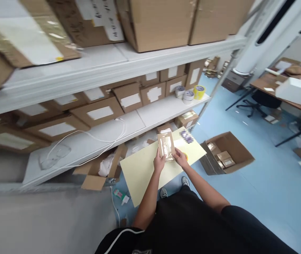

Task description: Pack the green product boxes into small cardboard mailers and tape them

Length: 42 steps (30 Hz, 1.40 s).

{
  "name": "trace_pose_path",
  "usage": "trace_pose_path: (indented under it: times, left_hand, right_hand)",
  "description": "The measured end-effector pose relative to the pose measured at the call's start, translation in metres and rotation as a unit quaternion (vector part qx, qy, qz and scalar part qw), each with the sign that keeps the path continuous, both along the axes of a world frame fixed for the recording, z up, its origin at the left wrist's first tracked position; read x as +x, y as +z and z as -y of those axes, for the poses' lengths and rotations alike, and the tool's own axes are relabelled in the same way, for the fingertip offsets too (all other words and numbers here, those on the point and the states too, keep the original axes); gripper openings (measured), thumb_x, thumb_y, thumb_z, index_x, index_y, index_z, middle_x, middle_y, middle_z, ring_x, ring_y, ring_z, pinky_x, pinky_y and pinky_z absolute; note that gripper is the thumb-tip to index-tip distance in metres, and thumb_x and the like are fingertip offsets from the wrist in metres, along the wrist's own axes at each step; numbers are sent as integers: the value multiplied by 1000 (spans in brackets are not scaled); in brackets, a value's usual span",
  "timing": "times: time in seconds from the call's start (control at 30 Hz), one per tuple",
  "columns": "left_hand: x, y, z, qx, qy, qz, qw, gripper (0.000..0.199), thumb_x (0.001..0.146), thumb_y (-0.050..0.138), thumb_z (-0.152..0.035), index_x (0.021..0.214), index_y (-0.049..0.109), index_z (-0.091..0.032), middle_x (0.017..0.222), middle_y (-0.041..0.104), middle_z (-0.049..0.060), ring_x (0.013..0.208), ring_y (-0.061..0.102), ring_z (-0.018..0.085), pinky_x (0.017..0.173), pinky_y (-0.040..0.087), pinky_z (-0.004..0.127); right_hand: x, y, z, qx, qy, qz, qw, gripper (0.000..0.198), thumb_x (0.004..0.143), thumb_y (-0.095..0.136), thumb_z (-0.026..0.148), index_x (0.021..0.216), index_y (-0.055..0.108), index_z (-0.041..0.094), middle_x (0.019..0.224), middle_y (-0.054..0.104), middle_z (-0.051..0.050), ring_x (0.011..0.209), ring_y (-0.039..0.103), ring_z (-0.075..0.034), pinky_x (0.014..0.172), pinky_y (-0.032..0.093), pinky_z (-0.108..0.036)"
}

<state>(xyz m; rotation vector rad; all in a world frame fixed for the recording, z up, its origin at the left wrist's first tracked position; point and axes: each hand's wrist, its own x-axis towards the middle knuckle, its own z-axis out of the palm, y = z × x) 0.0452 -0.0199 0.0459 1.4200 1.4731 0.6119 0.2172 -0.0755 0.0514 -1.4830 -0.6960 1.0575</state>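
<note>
A small flat cardboard box [165, 143] with shiny tape across its face is held up over the pale yellow tabletop [138, 173]. My left hand [159, 162] grips its lower left edge, fingers closed. On the opposite lower edge, my right hand [180, 158] is closed round the corner. A bit of something yellow, perhaps a tape roll [185, 155], shows just behind my right hand; most of it is hidden. Toward the tabletop's far right corner lies a purple and white item [186, 135], blurred out.
A grey shelf [155, 118] carries labelled cartons [100, 113], tape rolls [188, 95] and a white cable [87, 133]. On the floor stand an open carton [239, 150] with small boxes, right, and another open carton [94, 181], left. A desk [266, 81] stands at far right.
</note>
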Motion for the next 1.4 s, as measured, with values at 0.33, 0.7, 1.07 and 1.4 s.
trace_pose_path:
  times: [0.33,0.7,1.07,1.4]
  left_hand:
    - [230,57,11,57,-279,87,955,64,93,71,-36,154,57,-23,129,77,8,112,74,25,95,55,32]
    - [440,20,46,4,-444,-50,895,46,93,64,-36,136,70,-23,125,78,8,114,71,28,102,52,37]
    - [628,44,32,60,-400,121,907,67,99,60,-38,162,45,-22,172,36,9,160,30,25,132,24,40]
    - [627,51,33,25,-390,164,906,62,100,59,-40,159,50,-21,168,43,10,158,35,26,130,29,42]
  right_hand:
    - [181,19,80,93,-286,-41,953,72,71,83,46,136,68,18,145,67,-15,137,61,-35,115,49,-52]
    - [349,-22,159,3,-335,-107,936,59,65,84,35,121,73,19,124,78,-12,121,70,-35,109,54,-53]
    - [524,-9,177,-32,-481,9,876,65,81,68,43,142,65,23,144,67,-14,146,53,-29,125,35,-53]
    - [538,25,175,55,-485,27,873,58,86,62,34,142,64,19,143,69,-16,135,63,-27,120,44,-50]
